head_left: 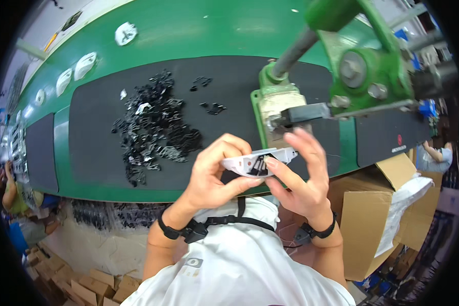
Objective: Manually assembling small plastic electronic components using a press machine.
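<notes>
Left hand has a solid hold on the white shell, near the center of the frame just below the press. Right hand has fingertips up against the shell and the black insert, other fingers spread and a bit blurred, so can't tell if it's really gripping.

What could go wrong, imo: push the insert at a bad angle and it could sit crooked or pop out. Squeeze too hard on that curved shell and it might slip. Those raised fingers are also near the green press, upper right, so a careless lift could bump it.

Count: one shell in hand, one press, four white parts upper left on the green table. Black pieces left of center: one big heap, too tangled to count, plus two little clusters beside it.
</notes>
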Demonstrator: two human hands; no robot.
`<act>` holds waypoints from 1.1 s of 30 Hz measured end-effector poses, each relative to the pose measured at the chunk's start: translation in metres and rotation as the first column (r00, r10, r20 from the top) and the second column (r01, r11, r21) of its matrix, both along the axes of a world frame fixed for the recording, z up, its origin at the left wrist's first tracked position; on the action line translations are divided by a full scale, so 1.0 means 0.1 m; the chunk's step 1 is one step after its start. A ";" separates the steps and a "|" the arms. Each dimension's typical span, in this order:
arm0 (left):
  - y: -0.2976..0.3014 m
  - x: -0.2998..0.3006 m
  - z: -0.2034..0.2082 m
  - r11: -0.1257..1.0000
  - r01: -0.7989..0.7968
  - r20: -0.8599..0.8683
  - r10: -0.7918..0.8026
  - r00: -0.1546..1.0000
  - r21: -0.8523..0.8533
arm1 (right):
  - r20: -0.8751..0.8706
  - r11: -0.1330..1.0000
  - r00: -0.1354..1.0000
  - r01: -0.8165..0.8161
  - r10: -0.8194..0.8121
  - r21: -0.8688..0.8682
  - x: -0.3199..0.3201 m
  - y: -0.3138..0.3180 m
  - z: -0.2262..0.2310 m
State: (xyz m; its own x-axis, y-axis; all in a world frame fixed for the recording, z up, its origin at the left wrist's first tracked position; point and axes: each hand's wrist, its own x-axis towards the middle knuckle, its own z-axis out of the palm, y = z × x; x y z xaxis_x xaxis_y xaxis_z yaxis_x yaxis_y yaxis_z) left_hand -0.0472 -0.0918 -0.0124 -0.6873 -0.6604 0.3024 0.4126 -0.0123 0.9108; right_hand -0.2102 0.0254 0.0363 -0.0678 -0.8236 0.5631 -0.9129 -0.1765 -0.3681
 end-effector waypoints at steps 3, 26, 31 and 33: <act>-0.09 -0.19 0.12 0.990 0.063 -0.012 -0.065 0.998 -0.127 | 0.046 0.988 0.999 0.015 -0.008 -0.154 -0.12 -0.01 -0.12; 0.05 -0.85 0.02 0.830 -0.251 0.066 0.324 0.944 -0.499 | -0.144 0.995 0.988 0.044 -0.057 -0.094 -0.80 -0.01 -0.08; 0.07 -0.90 0.01 0.824 -0.259 0.060 0.333 0.941 -0.504 | -0.159 0.999 0.986 0.036 -0.040 -0.032 -0.88 0.04 -0.06; 0.08 -0.89 -0.01 0.808 -0.263 0.056 0.342 0.938 -0.527 | -0.139 0.999 0.990 0.036 -0.040 -0.030 -0.88 0.05 -0.07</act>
